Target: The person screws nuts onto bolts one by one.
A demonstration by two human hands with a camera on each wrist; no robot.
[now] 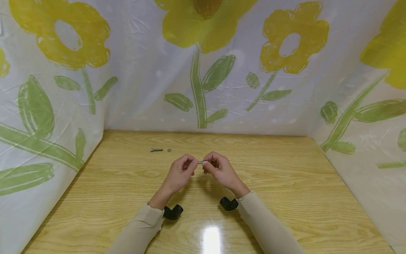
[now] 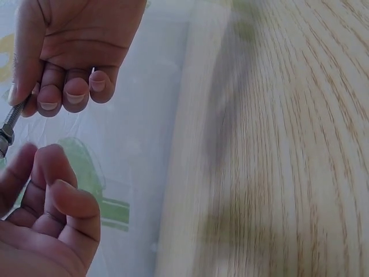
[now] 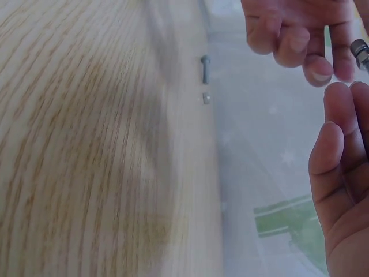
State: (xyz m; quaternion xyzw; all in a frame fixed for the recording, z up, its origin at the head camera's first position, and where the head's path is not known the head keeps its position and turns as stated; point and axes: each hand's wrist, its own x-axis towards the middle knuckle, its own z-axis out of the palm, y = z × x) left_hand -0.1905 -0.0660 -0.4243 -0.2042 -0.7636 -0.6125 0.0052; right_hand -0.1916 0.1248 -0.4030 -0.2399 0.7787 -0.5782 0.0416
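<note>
Right hand (image 1: pixel 224 173) pinches the threaded end of a bolt (image 1: pixel 201 162), raised above the worktop (image 1: pixel 279 165), a fitted nut (image 2: pixel 6 135) around its shank; left hand (image 1: pixel 178 175) is curled at the head end, grip unconfirmed. A second bolt (image 1: pixel 157 150) lies beyond, left of centre, a loose nut (image 1: pixel 169 150) just beside its tip

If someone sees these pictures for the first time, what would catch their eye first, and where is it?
Most likely the big yellow flowers on the white cloth, which hangs behind the table and along both its sides. Next, the left hand and the right hand, which hold a small metal bolt between them above the middle of the table. Beyond them, to the left, another bolt and a nut lie on the table.
</note>
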